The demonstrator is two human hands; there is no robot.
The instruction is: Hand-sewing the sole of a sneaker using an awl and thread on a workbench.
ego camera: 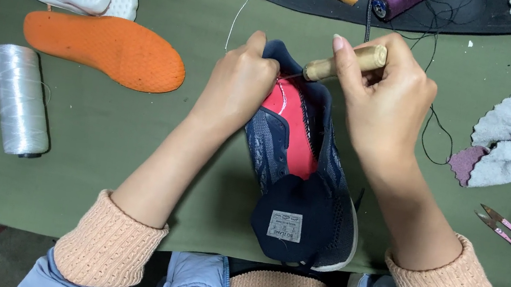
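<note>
On the olive-green cloth table (129,142) lies a navy knit sneaker (306,173), its heel end away from the person, tongue folded out toward the body and a glossy pink lining showing inside. The left hand (238,84) grips the shoe's collar, fingers curled tight over the rim, wrist straight. The right hand (382,99) is closed around a sewing awl (343,64) with a smooth, rounded wooden handle, its metal tip angled down-left at the collar beside the left fingertips. Both ribbed peach cuffs are pushed up. Left of the shoe rest an orange foam insole (104,48) and a white thread spool (20,100); pink thread snips (509,232) lie to the right.
</note>
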